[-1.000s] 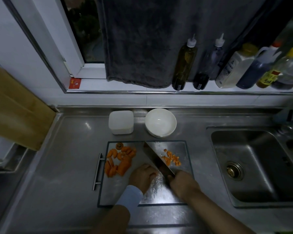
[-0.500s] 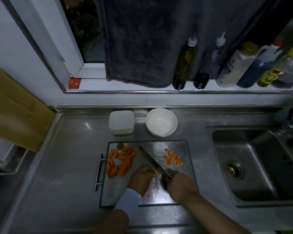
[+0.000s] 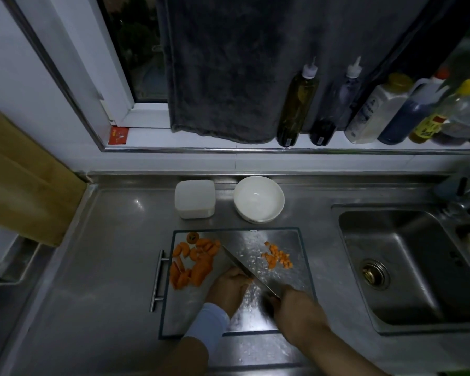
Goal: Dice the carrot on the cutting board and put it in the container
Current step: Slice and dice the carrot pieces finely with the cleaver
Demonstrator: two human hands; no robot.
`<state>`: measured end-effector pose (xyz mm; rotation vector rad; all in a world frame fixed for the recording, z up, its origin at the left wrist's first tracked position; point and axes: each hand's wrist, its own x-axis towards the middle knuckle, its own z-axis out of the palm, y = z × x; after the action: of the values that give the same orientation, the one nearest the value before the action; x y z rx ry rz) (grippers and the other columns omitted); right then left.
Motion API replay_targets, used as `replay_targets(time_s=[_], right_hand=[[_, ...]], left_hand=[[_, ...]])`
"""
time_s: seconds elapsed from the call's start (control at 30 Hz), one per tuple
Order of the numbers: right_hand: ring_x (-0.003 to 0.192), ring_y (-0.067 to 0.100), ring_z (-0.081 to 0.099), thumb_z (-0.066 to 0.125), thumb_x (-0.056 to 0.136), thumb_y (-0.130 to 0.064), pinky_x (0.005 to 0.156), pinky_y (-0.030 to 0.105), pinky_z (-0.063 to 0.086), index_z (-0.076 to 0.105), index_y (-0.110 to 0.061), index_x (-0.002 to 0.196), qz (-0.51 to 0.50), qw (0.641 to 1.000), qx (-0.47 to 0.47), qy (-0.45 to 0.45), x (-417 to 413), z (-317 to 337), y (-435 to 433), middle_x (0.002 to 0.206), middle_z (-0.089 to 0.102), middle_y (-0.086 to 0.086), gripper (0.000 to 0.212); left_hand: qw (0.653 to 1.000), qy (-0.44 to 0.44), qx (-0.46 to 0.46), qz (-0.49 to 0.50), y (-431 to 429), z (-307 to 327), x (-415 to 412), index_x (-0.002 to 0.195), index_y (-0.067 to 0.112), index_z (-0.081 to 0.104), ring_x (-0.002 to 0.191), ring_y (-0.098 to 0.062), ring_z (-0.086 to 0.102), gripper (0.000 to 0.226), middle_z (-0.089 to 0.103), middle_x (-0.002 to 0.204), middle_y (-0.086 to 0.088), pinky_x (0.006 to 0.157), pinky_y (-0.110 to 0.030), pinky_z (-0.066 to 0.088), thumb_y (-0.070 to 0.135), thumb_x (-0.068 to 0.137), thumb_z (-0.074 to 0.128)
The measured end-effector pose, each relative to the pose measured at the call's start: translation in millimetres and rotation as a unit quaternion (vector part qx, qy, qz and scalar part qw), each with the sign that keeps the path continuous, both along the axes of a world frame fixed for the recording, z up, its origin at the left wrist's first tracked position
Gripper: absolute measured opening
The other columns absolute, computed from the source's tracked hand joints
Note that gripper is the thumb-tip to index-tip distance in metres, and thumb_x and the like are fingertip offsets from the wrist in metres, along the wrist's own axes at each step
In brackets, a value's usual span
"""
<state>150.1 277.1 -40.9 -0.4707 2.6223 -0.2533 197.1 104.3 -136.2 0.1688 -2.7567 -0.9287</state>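
On cutting board [image 3: 291, 240], carrot chunks [image 3: 198, 267] left, seemingly finer dice [image 3: 277, 257] right

The right hand [image 3: 296, 305] swallows the whole handle of the knife [image 3: 244, 270]. Under the curled fingers [image 3: 236, 274] of the left hand [image 3: 227, 289], only an orange sliver of the carrot piece [image 3: 249, 280] peeks out. Both forearms run off the bottom edge. The bottle labels [image 3: 429, 127] are too blurred to read.

Dim, bluish picture, glare on the cutting board [image 3: 255, 245], edges bent
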Motion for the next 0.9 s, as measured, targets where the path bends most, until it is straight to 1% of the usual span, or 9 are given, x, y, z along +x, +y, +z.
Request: replay_targets(time_s=[0.2, 0.27, 0.33, 0.43, 0.53, 0.67, 0.73, 0.83, 0.9], right_hand=[[0.093, 0.017, 0.068, 0.044, 0.086, -0.065, 0.079, 0.028, 0.054, 0.064, -0.024, 0.104, 0.022, 0.999, 0.009, -0.033, -4.2, -18.5, -5.1, 0.1, 0.071, 0.0, 0.049], [0.1, 0.018, 0.066, 0.044, 0.092, -0.055, 0.085, 0.027, 0.052, 0.065, -0.021, 0.108, 0.039, 0.998, 0.017, -0.039, -7.0, -19.2, -11.0, 0.107, 0.071, 0.002, 0.043], [0.108, 0.019, 0.064, 0.045, 0.098, -0.043, 0.09, 0.025, 0.048, 0.065, -0.016, 0.113, 0.043, 0.998, 0.011, -0.042, -8.4, -14.5, -18.2, 0.113, 0.069, 0.005, 0.037], [0.107, 0.019, 0.063, 0.045, 0.099, -0.037, 0.09, 0.025, 0.048, 0.064, -0.015, 0.113, 0.04, 0.998, 0.004, -0.051, -8.7, -18.2, -24.9, 0.115, 0.068, 0.006, 0.033], [0.106, 0.02, 0.064, 0.045, 0.098, -0.038, 0.088, 0.027, 0.048, 0.064, -0.018, 0.114, 0.04, 0.998, -0.011, -0.055, -11.1, -20.5, -24.9, 0.114, 0.068, 0.005, 0.032], [0.102, 0.02, 0.066, 0.047, 0.095, -0.049, 0.084, 0.027, 0.05, 0.064, -0.019, 0.111, 0.018, 0.999, -0.013, -0.026, -4.3, -14.8, -13.9, 0.108, 0.069, 0.002, 0.038], [0.101, 0.018, 0.066, 0.046, 0.095, -0.049, 0.084, 0.027, 0.051, 0.062, -0.02, 0.112, 0.022, 1.0, 0.003, -0.015, 2.8, -17.2, -5.9, 0.109, 0.069, 0.0, 0.037], [0.098, 0.016, 0.066, 0.046, 0.094, -0.044, 0.08, 0.025, 0.051, 0.061, -0.021, 0.111, 0.036, 0.999, 0.014, -0.012, 5.5, -22.0, 0.9, 0.107, 0.069, -0.001, 0.032], [0.096, 0.016, 0.067, 0.048, 0.092, -0.048, 0.078, 0.025, 0.051, 0.062, -0.022, 0.109, 0.025, 0.999, 0.01, -0.02, 4.2, -20.1, 0.2, 0.104, 0.071, -0.001, 0.034]], left_hand=[[1.0, 0.001, 0.001, 0.008, -1.9, -4.9, -0.6, 0.075, 0.018, 0.077, 0.07, -0.009, 0.067, 0.017, 0.07, 0.082, 0.002, 0.073, -0.012, 0.049, 0.019, 0.074, 0.06], [1.0, -0.003, -0.014, 0.015, -2.3, -4.0, -0.6, 0.07, 0.02, 0.076, 0.066, -0.007, 0.066, 0.013, 0.07, 0.078, 0.004, 0.069, -0.009, 0.048, 0.019, 0.068, 0.064], [1.0, -0.007, -0.015, 0.017, -2.5, -5.6, -0.5, 0.07, 0.02, 0.077, 0.066, -0.008, 0.066, 0.015, 0.071, 0.078, 0.004, 0.065, -0.012, 0.051, 0.02, 0.069, 0.062], [0.999, -0.016, -0.035, 0.02, -3.9, -5.2, -0.1, 0.068, 0.022, 0.076, 0.065, -0.007, 0.066, 0.014, 0.071, 0.076, 0.006, 0.064, -0.012, 0.05, 0.024, 0.067, 0.063], [0.998, -0.023, -0.058, 0.016, -2.4, 2.8, -1.0, 0.062, 0.025, 0.075, 0.06, -0.003, 0.064, 0.011, 0.069, 0.07, 0.01, 0.061, -0.009, 0.047, 0.025, 0.06, 0.064], [0.998, -0.029, -0.056, 0.017, -5.1, -5.4, 0.4, 0.068, 0.025, 0.075, 0.067, -0.007, 0.065, 0.03, 0.07, 0.076, 0.008, 0.065, -0.011, 0.049, 0.028, 0.073, 0.045], [0.998, -0.032, -0.057, 0.009, -6.3, -12.7, 1.5, 0.072, 0.022, 0.075, 0.072, -0.011, 0.066, 0.034, 0.071, 0.08, 0.005, 0.068, -0.014, 0.05, 0.025, 0.075, 0.041], [0.998, -0.03, -0.053, 0.015, -4.9, -11.8, 0.3, 0.069, 0.022, 0.074, 0.07, -0.012, 0.065, 0.032, 0.07, 0.079, 0.004, 0.066, -0.013, 0.049, 0.024, 0.073, 0.042], [0.999, -0.017, -0.026, 0.023, -2.4, -3.5, 0.4, 0.065, 0.022, 0.073, 0.066, -0.011, 0.064, 0.024, 0.07, 0.075, 0.004, 0.063, -0.011, 0.047, 0.022, 0.071, 0.049]])
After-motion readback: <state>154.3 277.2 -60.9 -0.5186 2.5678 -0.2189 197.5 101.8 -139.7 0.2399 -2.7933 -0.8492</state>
